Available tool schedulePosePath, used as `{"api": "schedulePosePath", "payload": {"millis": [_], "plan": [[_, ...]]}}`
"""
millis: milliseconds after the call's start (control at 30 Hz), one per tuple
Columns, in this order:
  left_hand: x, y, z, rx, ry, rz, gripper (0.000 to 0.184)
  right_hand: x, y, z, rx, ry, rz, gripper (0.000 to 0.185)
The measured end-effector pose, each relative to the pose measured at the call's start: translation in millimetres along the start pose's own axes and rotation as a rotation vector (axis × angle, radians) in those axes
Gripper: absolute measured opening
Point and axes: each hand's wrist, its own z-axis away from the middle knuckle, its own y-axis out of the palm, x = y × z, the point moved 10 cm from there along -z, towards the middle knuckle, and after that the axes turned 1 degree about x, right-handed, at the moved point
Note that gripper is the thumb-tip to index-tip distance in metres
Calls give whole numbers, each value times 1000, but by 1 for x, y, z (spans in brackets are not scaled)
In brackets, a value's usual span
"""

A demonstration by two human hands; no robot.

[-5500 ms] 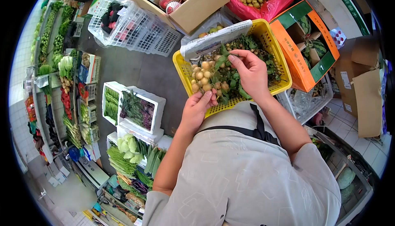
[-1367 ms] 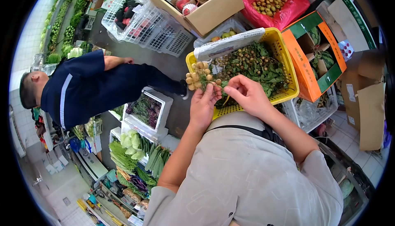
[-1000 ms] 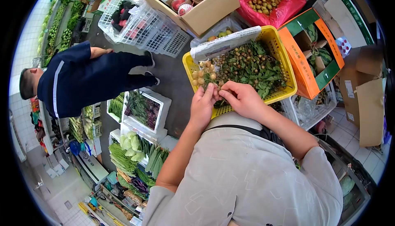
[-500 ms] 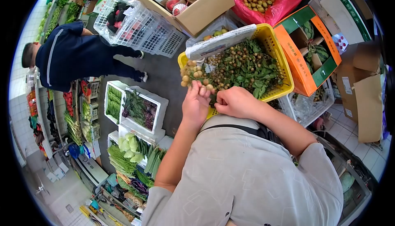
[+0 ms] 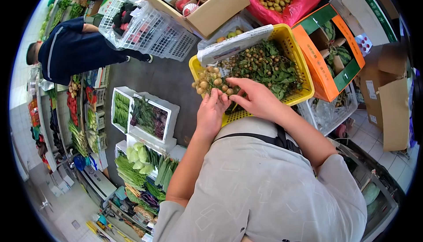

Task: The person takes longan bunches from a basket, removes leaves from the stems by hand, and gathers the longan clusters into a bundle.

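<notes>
A bunch of longans [image 5: 205, 83], round and tan on thin stems, hangs over the left end of the yellow basket [image 5: 306, 72]. My left hand [image 5: 212, 113] is closed on its stems, fingertips pinched together. Just right of the bunch is my right hand [image 5: 254, 96], its index finger and thumb spread apart beside the nearest fruit. Whether those fingertips touch the fruit or stems I cannot tell. More longans with green leaves [image 5: 269, 68] fill the basket. A printed white sheet [image 5: 235, 44] stands along its far left side.
Beyond the basket are a carton of netted fruit [image 5: 220, 15], a pink-lined box [image 5: 255, 8] and an orange watermelon carton [image 5: 313, 59]. Foam boxes of vegetables [image 5: 172, 121] stand at left. A person in dark clothes [image 5: 72, 50] bends beside a white crate [image 5: 169, 35].
My right hand has moved up and left toward the bunch, its closed fingers now spread. My left hand has shifted slightly down. The other person has bent toward the shelves.
</notes>
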Motion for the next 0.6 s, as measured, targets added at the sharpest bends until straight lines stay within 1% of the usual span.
{"api": "schedulePosePath", "payload": {"millis": [67, 100, 133, 167, 200, 267, 300, 367, 400, 433, 467, 500, 567, 600], "plan": [[7, 4, -4, 117, -39, 49, 21, -7, 4, -2, 0, -15, -54, 42], [6, 4, -4, 120, -41, 46, 21, -12, 10, -4, 21, -14, -118, 38], [10, 4, -2, 131, -89, 42, 21, -15, 14, -4, 45, -14, -183, 34], [13, 5, -1, 142, -135, 38, 22, -18, 15, -3, 44, -14, -184, 34], [12, 8, 0, 142, -135, 37, 22, -18, 12, -2, 28, -4, -152, 31], [13, 11, 5, 111, -165, -76, 24, -19, 10, -1, 13, 5, -122, 27], [12, 15, 6, 110, -164, -77, 24, -17, 8, -1, -13, -13, -112, 25], [8, 17, 7, 69, -109, -241, 23, -15, 5, 0, -41, -29, -103, 24], [9, 19, 7, 69, -111, -242, 23, -12, 2, 0, -68, -66, -78, 23], [8, 18, 7, 56, -103, -322, 24, -8, -1, 0, -95, -102, -53, 22], [8, 17, 7, 43, -95, -401, 24, -8, -1, 0, -95, -101, -54, 22], [9, 16, 7, 43, -95, -402, 24, -9, -3, 1, -106, -97, -63, 22], [5, 13, 4, 26, -9, -546, 25, -10, -3, 1, -116, -92, -72, 22], [6, 11, 4, 25, -9, -546, 25, -10, -3, 1, -125, -103, -75, 21]]}}
